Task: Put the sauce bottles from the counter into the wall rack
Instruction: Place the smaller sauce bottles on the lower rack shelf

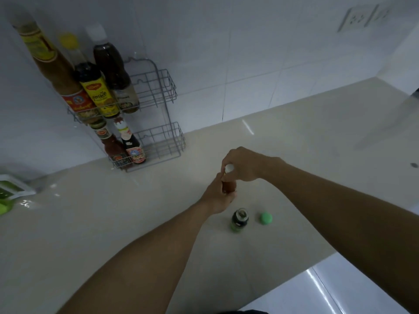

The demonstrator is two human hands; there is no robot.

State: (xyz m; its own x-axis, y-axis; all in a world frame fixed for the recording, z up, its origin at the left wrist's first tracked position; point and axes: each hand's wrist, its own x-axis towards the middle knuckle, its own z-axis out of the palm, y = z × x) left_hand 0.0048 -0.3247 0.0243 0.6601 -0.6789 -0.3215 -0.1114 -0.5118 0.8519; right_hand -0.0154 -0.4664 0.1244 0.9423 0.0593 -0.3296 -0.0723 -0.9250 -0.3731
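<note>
Green bottle point(239, 220) and cap point(265, 218) sit mid-tabletop point(136, 223). Just above, left hand point(218, 197) grips a red bottle point(229, 185), right hand point(243, 164) pinching its cap; rack point(158, 123) upper left, right halves open.

No wording reads clearly; the yellow label point(99, 96) on a rack bottle (script blurred) stays illegible.

The left hand point(218, 196) covered most of the brown bottle point(229, 185); its label could not be read. The right hand point(243, 164) hid all but a sliver of the white cap point(229, 167). The green-and-white object point(11, 189) was cut off by the left edge. The wall socket point(362, 17) was blurred, and the rack point(158, 91) labels were too small to read
</note>
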